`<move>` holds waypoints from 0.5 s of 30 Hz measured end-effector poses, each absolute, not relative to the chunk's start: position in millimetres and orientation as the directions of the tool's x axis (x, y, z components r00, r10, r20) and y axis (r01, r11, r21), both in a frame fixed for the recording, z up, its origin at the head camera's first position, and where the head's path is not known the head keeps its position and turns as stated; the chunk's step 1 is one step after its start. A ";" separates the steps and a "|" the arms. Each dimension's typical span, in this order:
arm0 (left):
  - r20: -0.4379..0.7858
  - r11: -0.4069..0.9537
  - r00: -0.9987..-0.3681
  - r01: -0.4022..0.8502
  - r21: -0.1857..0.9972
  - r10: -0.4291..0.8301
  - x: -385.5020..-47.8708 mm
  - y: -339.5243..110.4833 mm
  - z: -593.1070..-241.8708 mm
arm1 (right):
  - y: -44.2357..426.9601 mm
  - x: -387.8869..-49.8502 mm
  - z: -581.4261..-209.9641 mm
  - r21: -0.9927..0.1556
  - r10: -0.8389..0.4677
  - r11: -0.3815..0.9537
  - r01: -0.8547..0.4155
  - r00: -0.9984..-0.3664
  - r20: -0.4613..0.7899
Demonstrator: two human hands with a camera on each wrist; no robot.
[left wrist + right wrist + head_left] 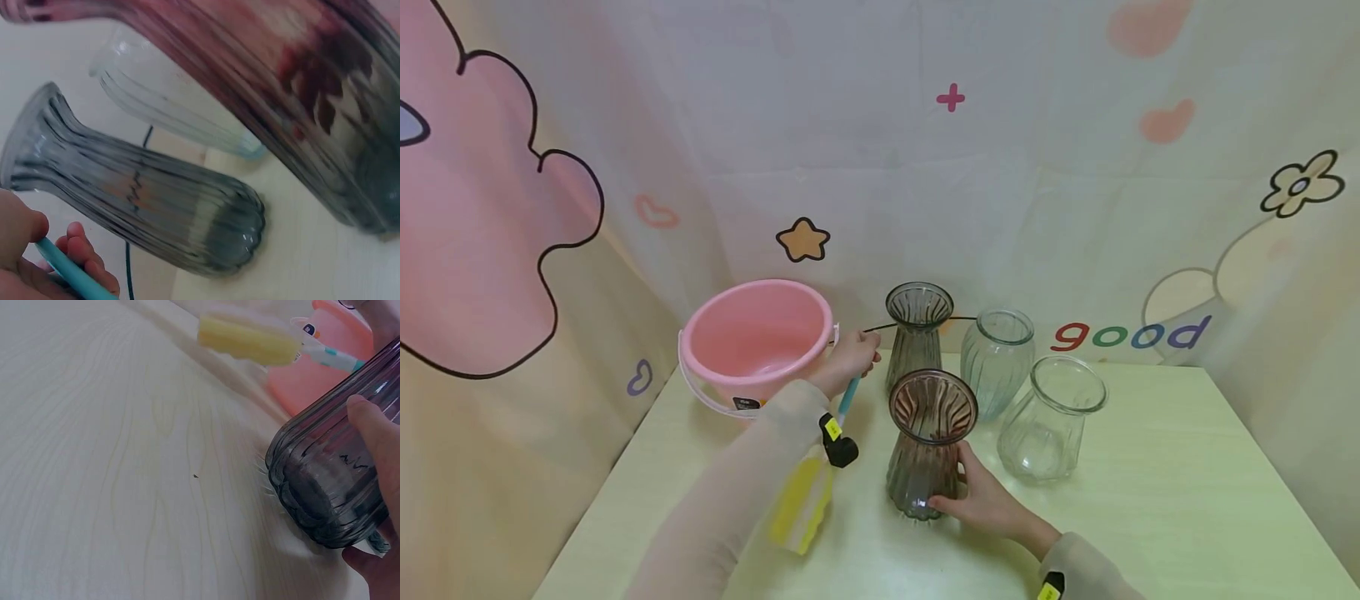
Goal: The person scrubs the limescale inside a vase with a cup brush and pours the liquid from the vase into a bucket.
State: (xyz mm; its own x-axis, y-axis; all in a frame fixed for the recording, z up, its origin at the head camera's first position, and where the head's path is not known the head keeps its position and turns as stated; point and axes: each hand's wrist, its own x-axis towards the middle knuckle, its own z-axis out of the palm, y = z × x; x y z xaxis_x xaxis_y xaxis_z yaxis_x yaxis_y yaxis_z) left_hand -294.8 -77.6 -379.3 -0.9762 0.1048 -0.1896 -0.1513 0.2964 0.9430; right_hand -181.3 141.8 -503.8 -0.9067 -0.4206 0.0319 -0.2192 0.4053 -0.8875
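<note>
My left hand point(850, 365) grips the teal handle of a sponge bottle brush point(802, 507), beside the pink bucket. The brush's yellow sponge head points down toward me; the handle point(70, 270) shows between thumb and fingers in the left wrist view. With thumb and fingers round its lower right side, my right hand point(996, 502) holds a ribbed, reddish-brown glass vase point(913, 471). This vase is upright with a flared rim; whether its base touches the table I cannot tell. In the right wrist view the thumb point(369, 422) lies along the vase's ribs point(325, 469).
A pink bucket point(703, 367) stands at the back left, its handle hanging down. Behind the held vase is a grey ribbed vase point(912, 354). A pale blue glass vase point(996, 375) and a clear glass vase point(1041, 446) stand to the right on the light wooden table point(1165, 500).
</note>
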 end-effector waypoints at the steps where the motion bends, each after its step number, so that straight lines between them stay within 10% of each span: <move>1: -0.185 0.312 -0.978 -0.148 0.939 0.095 -295.9 -77.9 -382.9 | 141.7 -181.4 -504.1 -0.888 -0.420 0.404 -0.219 -0.907 0.033; 15: -0.011 0.855 -0.998 0.051 0.516 0.066 -317.2 -71.5 -428.1 | 142.2 -180.7 -503.2 -0.893 -0.425 0.396 -0.213 -0.905 0.028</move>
